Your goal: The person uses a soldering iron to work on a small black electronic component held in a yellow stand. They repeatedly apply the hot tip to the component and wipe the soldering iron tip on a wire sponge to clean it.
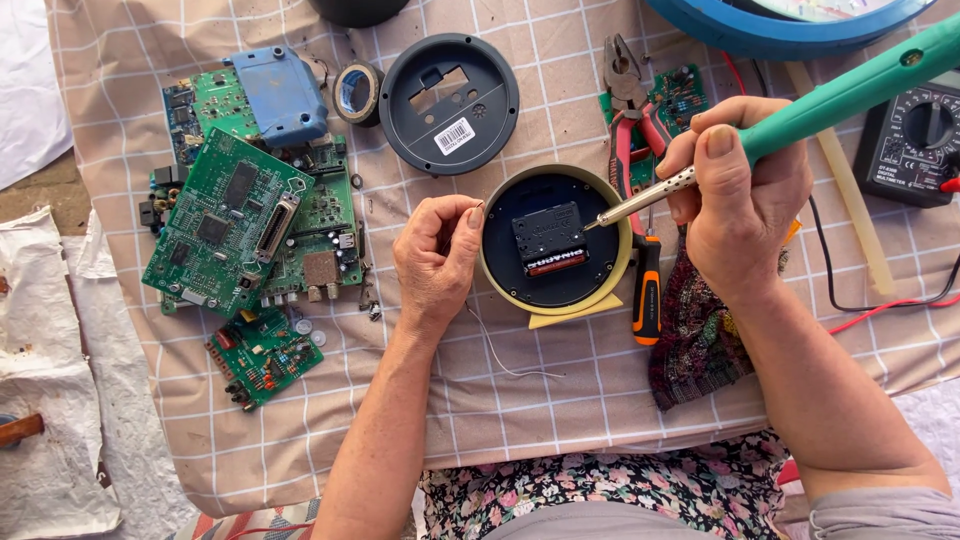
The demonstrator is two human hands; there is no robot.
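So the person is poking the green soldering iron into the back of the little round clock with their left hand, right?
Not quite. The head view shows the right hand holding the green soldering iron, its tip at the back of the little round clock. The left hand pinches a thin wire beside it.

The soldering iron [850, 90] has a green handle. The clock [556, 243] has a pale yellow rim and a dark blue back. The circuit boards [235, 215] are green. The cloth [520, 370] is beige with white checks.

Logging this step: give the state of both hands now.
Left hand: closed, pinching a thin wire.
Right hand: closed around the green soldering iron.
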